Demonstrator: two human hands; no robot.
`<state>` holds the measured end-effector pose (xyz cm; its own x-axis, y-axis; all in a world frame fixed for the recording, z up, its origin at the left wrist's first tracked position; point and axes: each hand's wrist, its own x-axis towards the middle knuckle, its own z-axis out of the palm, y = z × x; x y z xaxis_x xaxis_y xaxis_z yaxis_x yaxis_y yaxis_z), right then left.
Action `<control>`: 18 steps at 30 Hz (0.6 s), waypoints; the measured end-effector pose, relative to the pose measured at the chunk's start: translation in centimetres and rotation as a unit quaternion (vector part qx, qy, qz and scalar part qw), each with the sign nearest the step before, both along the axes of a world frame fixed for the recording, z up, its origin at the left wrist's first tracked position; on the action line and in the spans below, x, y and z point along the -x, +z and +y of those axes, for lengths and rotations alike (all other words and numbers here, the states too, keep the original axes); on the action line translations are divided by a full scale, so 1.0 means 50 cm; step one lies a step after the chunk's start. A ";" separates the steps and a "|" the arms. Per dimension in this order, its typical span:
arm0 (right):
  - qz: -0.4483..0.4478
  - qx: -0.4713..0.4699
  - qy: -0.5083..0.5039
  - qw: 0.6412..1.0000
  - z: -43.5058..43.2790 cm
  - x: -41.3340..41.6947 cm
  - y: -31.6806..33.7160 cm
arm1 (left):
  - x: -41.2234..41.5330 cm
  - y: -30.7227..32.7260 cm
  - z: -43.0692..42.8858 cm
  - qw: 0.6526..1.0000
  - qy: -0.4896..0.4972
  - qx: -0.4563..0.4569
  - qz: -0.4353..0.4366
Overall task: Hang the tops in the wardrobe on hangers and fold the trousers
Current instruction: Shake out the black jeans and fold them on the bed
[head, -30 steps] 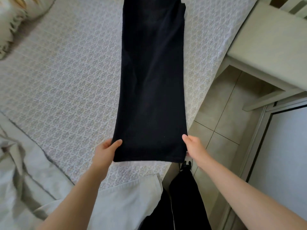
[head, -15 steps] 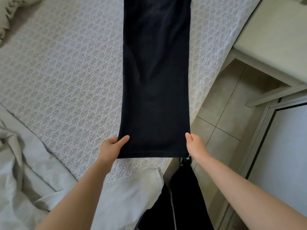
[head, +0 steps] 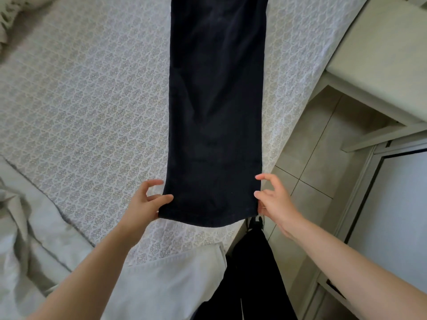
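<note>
Head view: the thumb [head: 166, 198] of the left hand [head: 141, 206] lies flat on the 9 o'clock corner of the hem. The fingers [head: 151, 183] above it are curled loosely and lifted off the cloth. I cannot tell whether anything grips that corner from underneath.

The right hand [head: 275, 202] sits at the hem's 3 o'clock corner with its fingertips [head: 260, 177] spread and relaxed. They only touch the side edge and I see no pinch there. Both forearms come in from 6 o'clock, one on each side of the cloth.

The black trousers [head: 216, 112] lie as one long, flat strip on the patterned bed cover [head: 92, 100]. They run from the hem at centre frame straight up and out of view at 12 o'clock. Their 3 o'clock edge runs near the edge of the bed.

At 6 o'clock of the hem a white garment [head: 175, 280] lies on the bed, apart from the trousers. A crumpled pale sheet [head: 20, 227] is bunched at 8 o'clock, and a frilled pillow [head: 13, 17] shows at 10 o'clock.

The tiled floor [head: 323, 162] fills 3 o'clock, with a pale bench [head: 381, 54] at 2 o'clock. The wearer's legs [head: 251, 273], in dark cloth, stand at 5 o'clock beside the bed.
</note>
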<state>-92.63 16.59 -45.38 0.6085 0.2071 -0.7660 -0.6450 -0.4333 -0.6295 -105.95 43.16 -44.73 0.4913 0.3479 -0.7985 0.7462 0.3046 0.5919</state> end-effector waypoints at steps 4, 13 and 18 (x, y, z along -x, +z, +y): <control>0.017 -0.076 -0.072 0.994 0.045 -0.087 0.056 | -0.086 0.052 0.048 0.998 0.001 0.045 -0.047; -0.001 -0.090 -0.194 0.977 0.135 -0.367 0.052 | -0.360 0.044 0.159 0.981 0.143 0.011 -0.129; 0.010 0.051 -0.085 0.995 0.124 -0.341 -0.052 | -0.324 -0.065 0.131 0.989 -0.020 -0.142 0.030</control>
<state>-75.59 22.79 -47.99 0.6120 0.0223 -0.7905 -0.7269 -0.3777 -0.5735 -89.73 49.73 -47.97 0.4638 0.5437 -0.6995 0.7908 0.1019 0.6035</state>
